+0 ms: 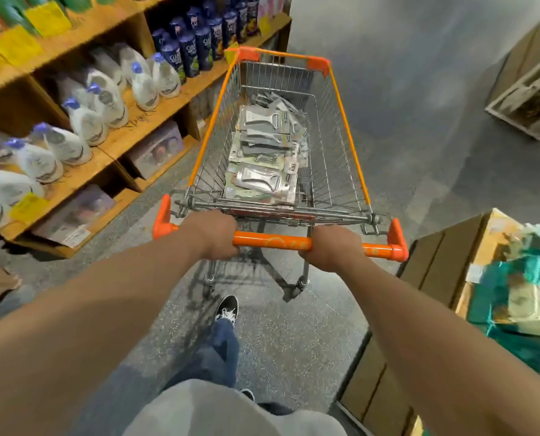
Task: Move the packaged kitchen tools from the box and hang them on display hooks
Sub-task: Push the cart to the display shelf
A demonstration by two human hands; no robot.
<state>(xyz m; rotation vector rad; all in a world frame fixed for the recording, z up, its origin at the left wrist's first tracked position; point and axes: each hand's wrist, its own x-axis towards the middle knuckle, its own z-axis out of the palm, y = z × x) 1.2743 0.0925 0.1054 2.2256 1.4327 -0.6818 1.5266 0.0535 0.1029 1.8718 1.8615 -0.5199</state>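
Note:
A wire shopping cart [335, 127] with orange trim stands in front of me in a store aisle. Inside it lies a pile of packaged kitchen tools [264, 154], grey peelers on blister cards, several stacked along the cart's floor. My left hand [213, 234] grips the orange handle bar [272, 242] left of centre. My right hand [331, 248] grips the same bar right of centre. No display hooks are in view.
Wooden shelves [83, 171] on the left hold white bottles [83, 121], dark blue bottles [196, 45] and boxes. A wooden crate [432, 278] with teal goods stands close on the right. Grey floor [420, 89] stretches ahead of the cart. My foot [227, 309] is behind the cart.

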